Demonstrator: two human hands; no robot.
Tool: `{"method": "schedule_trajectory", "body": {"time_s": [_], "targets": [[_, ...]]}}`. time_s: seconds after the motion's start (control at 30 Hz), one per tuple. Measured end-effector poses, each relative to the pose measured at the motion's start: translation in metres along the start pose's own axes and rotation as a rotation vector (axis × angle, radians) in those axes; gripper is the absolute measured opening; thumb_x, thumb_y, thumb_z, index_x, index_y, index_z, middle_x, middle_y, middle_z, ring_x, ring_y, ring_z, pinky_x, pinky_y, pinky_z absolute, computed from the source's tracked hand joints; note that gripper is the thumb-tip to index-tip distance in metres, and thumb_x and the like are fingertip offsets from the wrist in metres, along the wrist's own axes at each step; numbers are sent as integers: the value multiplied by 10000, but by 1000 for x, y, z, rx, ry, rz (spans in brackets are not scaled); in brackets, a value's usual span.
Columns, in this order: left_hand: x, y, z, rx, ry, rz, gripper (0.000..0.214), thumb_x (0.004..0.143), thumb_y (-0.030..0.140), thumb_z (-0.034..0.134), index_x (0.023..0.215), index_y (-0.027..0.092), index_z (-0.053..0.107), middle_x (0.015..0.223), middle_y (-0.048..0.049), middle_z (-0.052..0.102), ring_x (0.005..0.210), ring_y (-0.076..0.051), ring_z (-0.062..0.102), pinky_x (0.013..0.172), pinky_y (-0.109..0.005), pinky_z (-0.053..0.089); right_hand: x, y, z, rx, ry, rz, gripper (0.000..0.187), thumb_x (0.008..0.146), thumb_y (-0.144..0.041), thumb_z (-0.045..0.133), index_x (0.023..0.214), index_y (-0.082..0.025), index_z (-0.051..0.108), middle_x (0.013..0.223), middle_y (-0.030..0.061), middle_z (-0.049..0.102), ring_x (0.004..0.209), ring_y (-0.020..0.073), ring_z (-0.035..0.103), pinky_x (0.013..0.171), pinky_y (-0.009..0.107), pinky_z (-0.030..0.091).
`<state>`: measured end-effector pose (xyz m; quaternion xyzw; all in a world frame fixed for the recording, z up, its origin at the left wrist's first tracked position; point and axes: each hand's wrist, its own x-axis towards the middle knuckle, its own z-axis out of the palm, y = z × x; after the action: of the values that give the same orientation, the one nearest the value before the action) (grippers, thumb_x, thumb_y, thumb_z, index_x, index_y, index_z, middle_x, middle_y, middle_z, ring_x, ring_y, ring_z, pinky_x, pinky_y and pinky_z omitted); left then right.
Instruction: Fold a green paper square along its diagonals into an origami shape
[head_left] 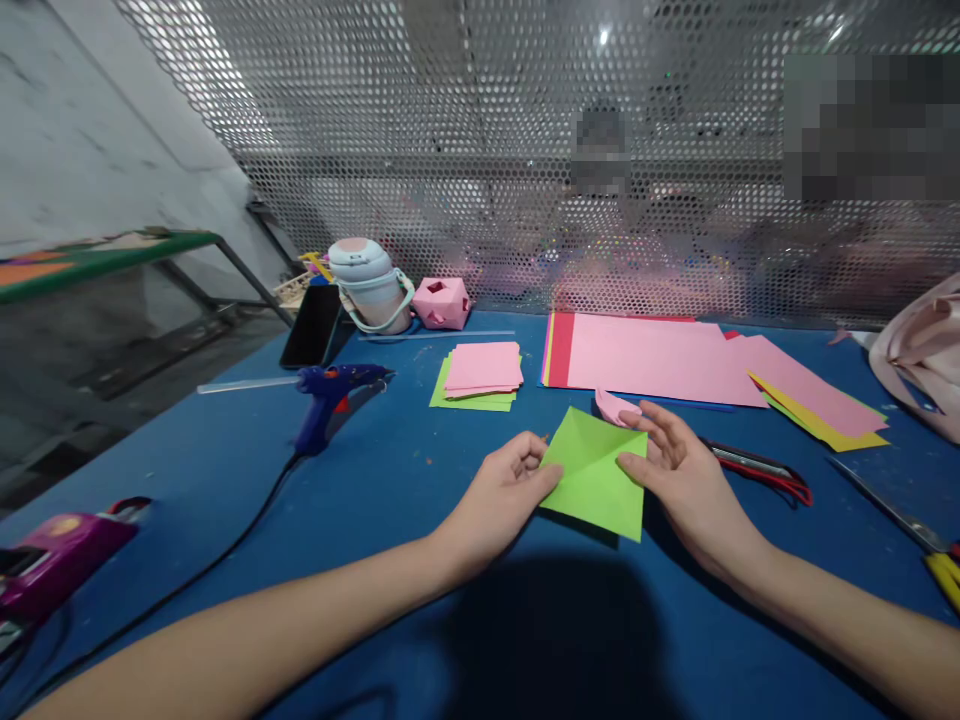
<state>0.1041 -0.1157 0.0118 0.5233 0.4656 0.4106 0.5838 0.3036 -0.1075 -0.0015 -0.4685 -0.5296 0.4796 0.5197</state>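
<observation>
A green square of paper [596,480] with a fold crease lies on the blue table [390,480] in front of me. My left hand [499,490] pinches its left corner with curled fingers. My right hand [679,470] holds its right edge between thumb and fingers. A small folded pink paper piece [615,407] lies just behind the green sheet, near my right fingertips.
A blue glue gun [334,395] with its cord lies to the left. A stack of pink and green squares [480,375], large pink sheets [660,360], red-handled scissors [765,468], a pink paper box [442,302], a phone [311,325] and a pale bottle [371,285] stand behind. A perforated metal screen closes the back.
</observation>
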Motion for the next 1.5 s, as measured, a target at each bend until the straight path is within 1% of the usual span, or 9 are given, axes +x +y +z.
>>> {"method": "schedule_trajectory", "body": {"time_s": [0.1,0.2,0.37,0.5,0.63,0.77,1.03,1.23,1.5], "targets": [[-1,0,2,-119,-96,-53,251,733,346,656,817,170,498,739,29,595,714,-114,566,686,-227,438,-3,-6,2,-31,-23,-47,500,754,-239,657,1211,-216,454,1255,150,578,1108,227,595,854,390,537],[-2,2,2,-60,-166,-52,281,723,343,685,904,152,586,818,-3,640,787,-143,588,742,-249,443,-7,-12,4,-92,-69,-83,465,766,-252,644,1199,-209,483,1109,112,647,942,188,645,782,352,553],[-5,0,2,-55,-246,-95,456,732,482,684,1021,130,667,917,-57,695,821,-194,623,754,-283,468,-13,-16,5,-210,-113,-88,352,770,-256,628,1115,-219,565,1000,79,666,882,190,642,683,311,556],[-6,-2,3,-99,-216,-116,512,699,500,714,1040,120,677,932,-81,709,854,-227,645,771,-312,487,-16,-15,5,-301,-89,-103,348,785,-276,615,1128,-226,583,983,72,655,829,190,636,628,303,546],[-6,0,6,-100,-168,-113,487,671,385,755,1075,127,665,983,-85,713,873,-229,653,791,-321,496,-16,-15,5,-303,-83,-96,344,784,-289,614,1120,-224,582,969,65,658,762,174,627,605,296,534],[-9,3,10,-151,-200,-123,439,672,313,743,1066,134,671,971,-71,718,912,-233,659,852,-342,495,-16,-16,8,-259,-84,-85,336,778,-299,621,1102,-229,574,950,54,671,691,157,608,573,287,522],[-13,3,15,-224,-131,-155,431,644,273,755,1036,129,647,979,-79,711,919,-237,661,870,-353,496,-16,-12,10,-199,-110,-58,371,784,-298,623,1140,-229,549,948,46,673,772,179,650,642,315,557],[-11,-4,14,-314,-60,-152,431,658,240,739,1048,127,592,973,-84,709,834,-210,674,779,-314,516,-17,-14,14,-125,-178,-60,547,800,-248,589,1323,-241,428,1152,81,655,923,192,670,772,335,576],[-12,-7,16,-368,-96,-132,363,699,210,703,1037,135,596,971,-55,709,841,-196,672,818,-314,513,-20,-16,17,-78,-185,-67,551,794,-245,593,1315,-252,417,1229,87,617,1099,200,612,867,355,550]]}}
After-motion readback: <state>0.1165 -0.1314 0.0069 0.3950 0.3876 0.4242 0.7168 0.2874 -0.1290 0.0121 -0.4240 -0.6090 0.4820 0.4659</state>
